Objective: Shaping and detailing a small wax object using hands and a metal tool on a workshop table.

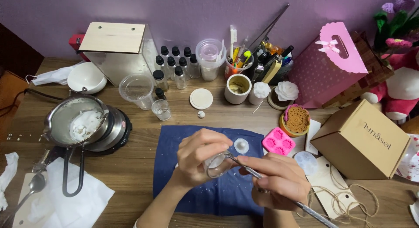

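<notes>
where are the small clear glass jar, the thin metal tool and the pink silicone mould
small clear glass jar (217,165), head view, on its glass wall below the left hand
thin metal tool (315,214), head view, on the bare handle past the right hand
pink silicone mould (278,141), head view, on its top face

A dark blue cloth (218,188) flecked with white, a pink mould (278,141) and a white-dotted pink bag (321,79) are seen.
</notes>
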